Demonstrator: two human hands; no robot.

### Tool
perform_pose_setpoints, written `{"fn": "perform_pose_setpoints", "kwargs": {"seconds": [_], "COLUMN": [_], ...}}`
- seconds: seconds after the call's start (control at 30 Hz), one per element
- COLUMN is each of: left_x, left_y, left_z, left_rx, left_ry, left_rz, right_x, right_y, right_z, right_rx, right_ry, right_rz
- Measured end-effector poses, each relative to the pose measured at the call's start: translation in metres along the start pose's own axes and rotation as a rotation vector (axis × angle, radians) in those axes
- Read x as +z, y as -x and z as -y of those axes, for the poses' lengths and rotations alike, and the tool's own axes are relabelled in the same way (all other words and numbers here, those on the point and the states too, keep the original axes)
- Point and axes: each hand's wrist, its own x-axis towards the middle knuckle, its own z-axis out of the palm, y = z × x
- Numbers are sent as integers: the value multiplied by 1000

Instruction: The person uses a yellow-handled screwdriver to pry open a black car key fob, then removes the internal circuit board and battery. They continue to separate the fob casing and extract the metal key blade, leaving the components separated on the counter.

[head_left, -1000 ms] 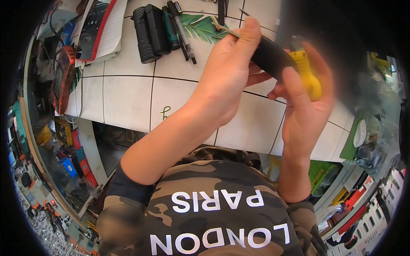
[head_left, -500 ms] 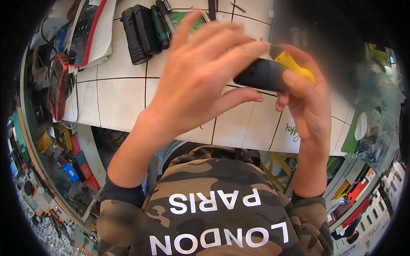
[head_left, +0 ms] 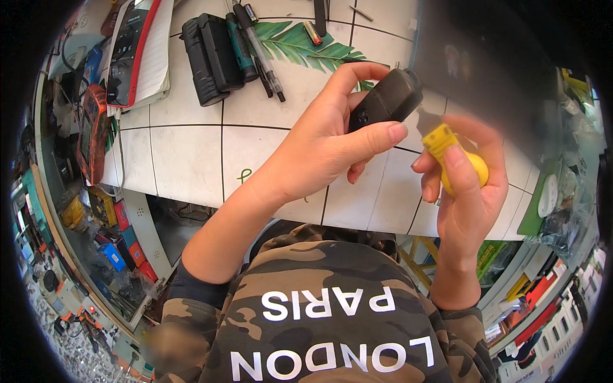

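My left hand (head_left: pixel 338 137) grips a small black handheld device (head_left: pixel 391 99), thumb along its near side and fingers around the far side. It is tilted, with its rounded end up to the right. In my right hand (head_left: pixel 476 185) is a yellow-handled scraper (head_left: pixel 469 167) with a short, flat, greyish blade. My thumb presses on the handle, and the blade points up and left toward the device. A small gap shows between the blade and the device.
On the tiled table lie a black case (head_left: pixel 209 57), a teal tool (head_left: pixel 240 48), pens (head_left: pixel 262 54) and a small battery (head_left: pixel 312 33). At the left are a red-edged device (head_left: pixel 133 54) on a notebook and an orange-cased meter (head_left: pixel 93 131). A dark, blurred panel (head_left: pixel 485 70) stands far right.
My left hand, open and blurred before, now holds the black device, which was at my right hand beside the scraper. The right hand has moved slightly down and right with the scraper.
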Motion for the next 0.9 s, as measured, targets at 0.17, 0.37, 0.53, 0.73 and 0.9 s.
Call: {"fn": "perform_pose_setpoints", "kwargs": {"seconds": [0.17, 0.37, 0.53, 0.73, 0.9], "left_x": [0, -1, 2, 4, 9], "left_y": [-3, -2, -2, 0, -2], "left_z": [-1, 0, 1, -1, 4], "left_rx": [-33, 12, 48, 70, 276], "left_ry": [84, -25, -69, -204, -432], "left_rz": [58, 18, -12, -62, -169], "right_x": [3, 3, 5, 10, 14], "right_y": [1, 1, 4, 10, 14], "right_z": [-2, 0, 2, 4, 5], "right_rx": [-51, -63, -63, -107, -312], "right_ry": [-31, -28, 2, 214, 448], "right_rz": [10, 14, 25, -25, -35]}}
